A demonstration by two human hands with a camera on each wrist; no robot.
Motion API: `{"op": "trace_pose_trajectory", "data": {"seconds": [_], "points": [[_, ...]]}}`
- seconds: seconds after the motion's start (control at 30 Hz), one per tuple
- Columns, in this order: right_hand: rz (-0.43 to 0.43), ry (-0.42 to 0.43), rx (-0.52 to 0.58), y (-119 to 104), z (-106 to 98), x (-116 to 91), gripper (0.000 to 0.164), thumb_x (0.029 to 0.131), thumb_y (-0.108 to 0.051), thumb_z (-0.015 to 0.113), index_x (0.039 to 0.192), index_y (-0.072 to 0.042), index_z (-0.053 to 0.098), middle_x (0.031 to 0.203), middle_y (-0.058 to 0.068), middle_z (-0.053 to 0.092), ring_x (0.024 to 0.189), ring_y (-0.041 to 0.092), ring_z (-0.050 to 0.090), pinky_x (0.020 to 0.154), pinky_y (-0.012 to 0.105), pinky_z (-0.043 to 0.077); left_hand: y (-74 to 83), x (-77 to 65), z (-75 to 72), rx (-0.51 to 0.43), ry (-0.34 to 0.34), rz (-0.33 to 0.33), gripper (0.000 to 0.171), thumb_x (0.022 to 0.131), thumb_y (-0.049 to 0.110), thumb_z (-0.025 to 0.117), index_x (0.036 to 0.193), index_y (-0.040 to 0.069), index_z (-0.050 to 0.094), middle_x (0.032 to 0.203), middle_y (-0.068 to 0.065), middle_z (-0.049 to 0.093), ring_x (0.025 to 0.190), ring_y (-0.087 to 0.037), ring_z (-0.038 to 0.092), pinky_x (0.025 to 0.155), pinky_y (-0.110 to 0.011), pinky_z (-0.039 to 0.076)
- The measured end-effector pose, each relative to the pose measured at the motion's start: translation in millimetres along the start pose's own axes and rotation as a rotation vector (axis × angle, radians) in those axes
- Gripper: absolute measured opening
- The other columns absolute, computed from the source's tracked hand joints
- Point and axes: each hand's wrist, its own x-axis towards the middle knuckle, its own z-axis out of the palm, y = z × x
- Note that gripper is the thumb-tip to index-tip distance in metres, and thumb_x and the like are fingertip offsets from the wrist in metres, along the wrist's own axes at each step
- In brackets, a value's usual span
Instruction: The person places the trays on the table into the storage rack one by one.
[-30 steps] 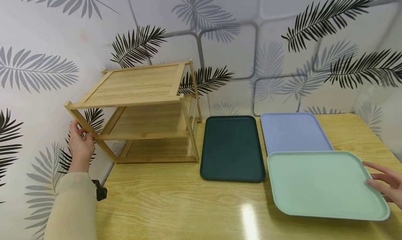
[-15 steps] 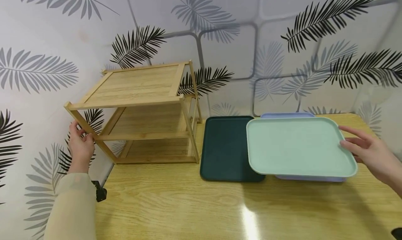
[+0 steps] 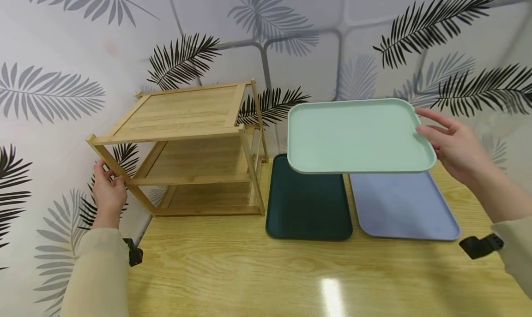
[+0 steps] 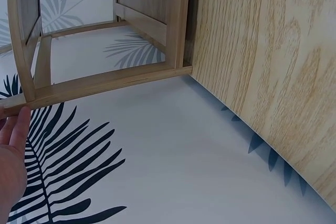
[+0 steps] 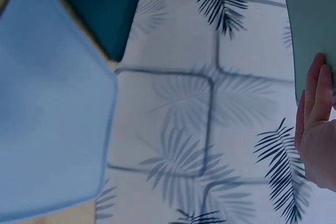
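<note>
In the head view a mint-green tray (image 3: 359, 137) is held up in the air by my right hand (image 3: 450, 139), which pinches its right short edge, thumb on top. The right wrist view shows the fingers (image 5: 318, 90) lying under that tray. At the left my left hand (image 3: 109, 188) grips the slanted front leg of a wooden three-tier rack (image 3: 183, 134). The left wrist view has the fingertips (image 4: 22, 121) at the rack's leg. Below the mint tray, a dark green tray (image 3: 308, 208) and a lavender-blue tray (image 3: 407, 206) lie side by side on the table.
The wood-grain table (image 3: 232, 271) runs along a wall (image 3: 374, 44) patterned with leaves. The rack stands at the table's left rear, close to the walls. Its right legs rise just left of the dark green tray.
My right hand has raised the mint-green tray and carried it up and leftward, uncovering most of the lavender-blue tray. The left hand and the rack have stayed put.
</note>
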Motion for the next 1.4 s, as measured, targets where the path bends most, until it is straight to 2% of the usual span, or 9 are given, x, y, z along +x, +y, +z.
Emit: {"op": "trace_pose_trajectory", "data": {"seconds": [0.13, 0.33, 0.6, 0.8, 1.0, 1.2, 1.4], "points": [[0.016, 0.019, 0.012, -13, 22, 13, 0.062, 0.092, -0.017, 0.067, 0.148, -0.017, 0.041, 0.105, -0.001, 0.066, 0.078, 0.015, 0.068, 0.061, 0.026, 0.055, -0.6, 0.2, 0.4, 0.012, 0.007, 0.007, 0.061, 0.099, 0.004, 0.040, 0.151, 0.026, 0.018, 0.143, -0.017, 0.046, 0.119, -0.033, 0.056, 0.064, -0.018, 0.042], [0.009, 0.042, 0.037, -30, 63, 33, 0.062, 0.090, -0.018, 0.070, 0.146, -0.012, 0.043, 0.129, 0.002, 0.044, 0.078, 0.012, 0.066, 0.063, 0.023, 0.053, 0.3, -1.4, -0.1, 0.022, 0.011, 0.026, 0.059, 0.099, 0.005, 0.039, 0.151, 0.025, 0.018, 0.141, -0.018, 0.047, 0.117, -0.034, 0.056, 0.059, -0.014, 0.039], [0.016, 0.018, -0.028, -44, 131, 54, 0.055, 0.094, -0.019, 0.064, 0.145, -0.011, 0.045, 0.135, 0.010, 0.044, 0.083, 0.013, 0.063, 0.067, 0.021, 0.053, -1.3, -0.5, -0.4, 0.038, 0.002, 0.039, 0.058, 0.101, 0.007, 0.038, 0.151, 0.026, 0.016, 0.141, -0.018, 0.047, 0.118, -0.034, 0.056, 0.059, -0.017, 0.039], [0.028, -0.003, -0.045, -39, 175, 68, 0.048, 0.097, -0.015, 0.060, 0.143, -0.008, 0.047, 0.132, 0.009, 0.047, 0.085, 0.013, 0.062, 0.068, 0.022, 0.051, -3.5, 1.2, -1.7, 0.051, -0.007, 0.029, 0.058, 0.102, 0.009, 0.037, 0.152, 0.029, 0.015, 0.142, -0.018, 0.045, 0.120, -0.034, 0.055, 0.065, -0.026, 0.043], [0.035, -0.007, -0.071, -29, 210, 80, 0.045, 0.099, -0.013, 0.056, 0.143, -0.007, 0.047, 0.135, 0.013, 0.047, 0.094, 0.020, 0.060, 0.071, 0.023, 0.052, -4.3, 1.1, -1.9, 0.042, -0.009, 0.019, 0.059, 0.102, 0.009, 0.038, 0.152, 0.030, 0.015, 0.143, -0.017, 0.045, 0.121, -0.032, 0.054, 0.065, -0.026, 0.043], [0.050, 0.008, -0.045, -19, 233, 88, 0.043, 0.099, -0.011, 0.055, 0.142, -0.007, 0.048, 0.137, 0.012, 0.045, 0.084, 0.018, 0.061, 0.066, 0.023, 0.052, -3.1, 1.0, -1.2, 0.040, -0.013, 0.029, 0.059, 0.102, 0.008, 0.038, 0.152, 0.030, 0.015, 0.142, -0.018, 0.045, 0.122, -0.034, 0.054, 0.073, -0.034, 0.046], [0.073, 0.060, -0.052, -15, 251, 98, 0.043, 0.099, -0.013, 0.056, 0.142, -0.010, 0.050, 0.138, 0.011, 0.046, 0.091, 0.022, 0.063, 0.070, 0.026, 0.052, -1.9, -0.1, -1.2, 0.031, -0.024, 0.033, 0.059, 0.102, 0.008, 0.038, 0.151, 0.030, 0.014, 0.142, -0.019, 0.044, 0.122, -0.034, 0.053, 0.074, -0.036, 0.046]]}}
